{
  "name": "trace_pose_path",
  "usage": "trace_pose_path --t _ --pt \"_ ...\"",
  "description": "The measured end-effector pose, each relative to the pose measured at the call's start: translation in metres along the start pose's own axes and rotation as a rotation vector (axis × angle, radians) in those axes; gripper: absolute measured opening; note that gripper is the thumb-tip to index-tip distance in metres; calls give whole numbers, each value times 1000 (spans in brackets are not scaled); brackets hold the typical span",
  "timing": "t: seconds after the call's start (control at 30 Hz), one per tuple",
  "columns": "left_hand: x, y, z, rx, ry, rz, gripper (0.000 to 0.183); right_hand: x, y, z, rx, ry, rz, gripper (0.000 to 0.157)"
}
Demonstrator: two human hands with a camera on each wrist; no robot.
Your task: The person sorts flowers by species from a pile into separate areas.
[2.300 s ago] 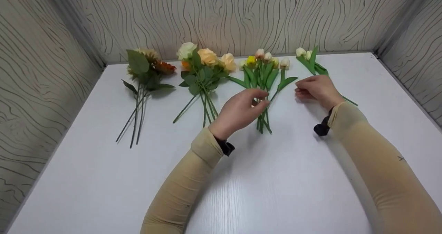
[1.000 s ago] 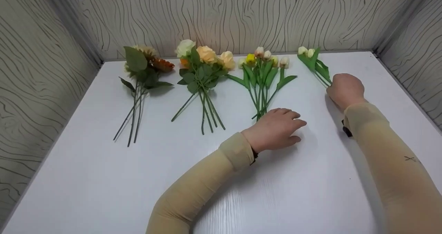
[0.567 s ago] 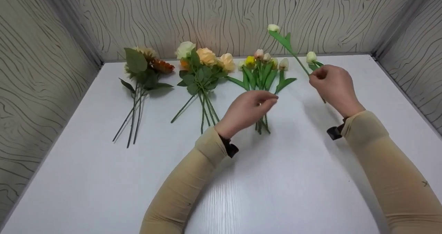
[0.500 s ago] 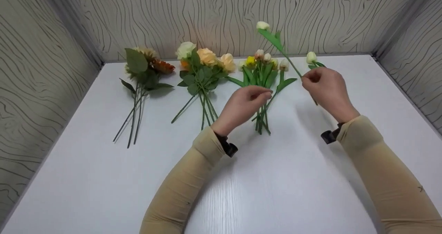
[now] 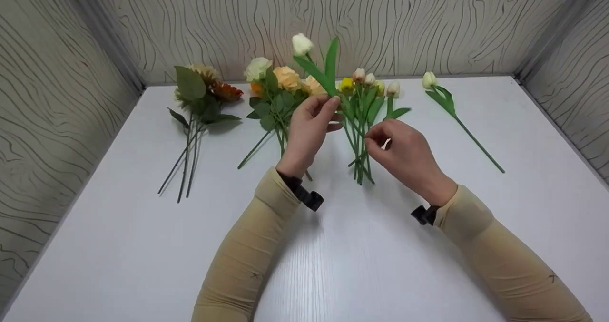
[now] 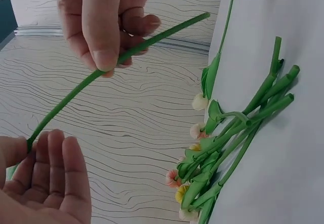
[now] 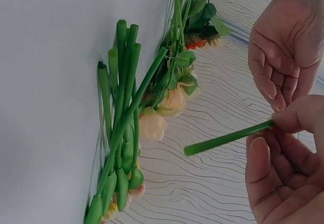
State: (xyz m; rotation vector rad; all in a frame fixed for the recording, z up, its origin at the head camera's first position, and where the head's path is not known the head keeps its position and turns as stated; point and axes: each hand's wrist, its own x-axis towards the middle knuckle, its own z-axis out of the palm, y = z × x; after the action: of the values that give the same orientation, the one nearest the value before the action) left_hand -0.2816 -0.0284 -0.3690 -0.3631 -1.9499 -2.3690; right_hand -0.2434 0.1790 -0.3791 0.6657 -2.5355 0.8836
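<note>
A white tulip with two long green leaves is up off the table, its flower against the back wall. My left hand pinches it between thumb and fingers just below the leaves. Lower on the same stem, my right hand pinches with thumb and fingertips, as the left wrist view shows. The free cut end of the stem sticks out past the right fingers in the right wrist view. Beneath the hands lies a bunch of tulips in yellow, pink and white, stems crossing.
One more white tulip lies alone at the right. Left of the tulip bunch are roses in cream and peach. Farther left lie leafy stems with an orange-red flower. Patterned walls enclose the white table.
My right hand picked up one of the two white tulips at the right and carried it left. My left hand rose and took hold of it below the leaves.
</note>
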Motion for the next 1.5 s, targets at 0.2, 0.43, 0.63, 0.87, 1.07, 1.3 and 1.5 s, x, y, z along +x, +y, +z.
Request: trace_pose_path --t 0.2,0.43,0.63,0.87,1.07,1.3,1.5 --pt "-2 1 3 14 -63 -21 28 -1 1 1 184 -128 176 10" --pt "-5 -1 7 81 -128 -42 26 0 1 0 365 -155 287 25" --pt "-8 -3 11 126 -166 -51 27 1 1 1 426 -181 325 24" --pt "-10 -4 13 169 -208 -92 34 4 7 2 406 -232 375 21" --pt "-13 1 12 399 -251 -45 52 18 34 -4 423 -255 465 30" --pt "-19 9 17 1015 -470 111 54 44 79 -14 474 -247 656 35" --pt "-23 5 23 1210 -601 244 53 56 98 -5 472 -290 748 39"
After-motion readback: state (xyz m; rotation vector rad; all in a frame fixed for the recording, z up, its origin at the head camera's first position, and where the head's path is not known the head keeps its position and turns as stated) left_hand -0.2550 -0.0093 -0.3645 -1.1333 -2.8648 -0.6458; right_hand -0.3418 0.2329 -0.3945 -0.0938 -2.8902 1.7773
